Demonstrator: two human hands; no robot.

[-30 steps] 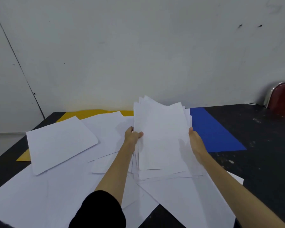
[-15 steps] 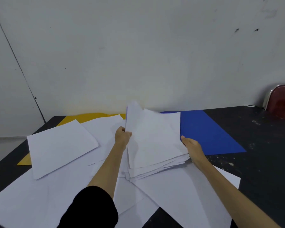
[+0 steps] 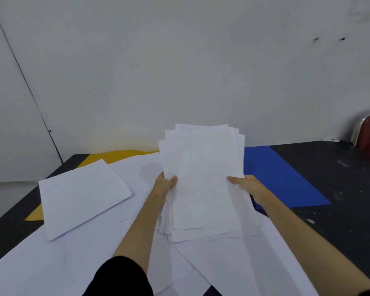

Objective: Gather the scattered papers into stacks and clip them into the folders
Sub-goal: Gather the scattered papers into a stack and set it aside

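You have one stack (image 3: pixel 203 180) gathered and raised upright in front of you, its lower edge down on the loose sheets (image 3: pixel 90 248) that cover the near half of the table (image 3: pixel 340 189). Your left hand (image 3: pixel 163 185) grips its left edge, thumb across the front; your right hand (image 3: pixel 247 184) grips the right edge the same way. The top edges fan out unevenly, so by the look of it the stack is not yet squared.

That is roughly the first part of the job. Many sheets lie scattered: a single sheet (image 3: pixel 81 195) sits at the left, and wide overlapping ones spread under your forearms toward the near edge.

Neither folder holds paper. The blue folder (image 3: pixel 280 178) lies flat just behind and right of the stack, partly hidden by it. The yellow folder (image 3: pixel 115 155) lies at the far left, mostly buried under sheets. I can see no clip on either.

Left to do, as I judge it: even up this stack, clip it in, then gather the rest for the other folder.
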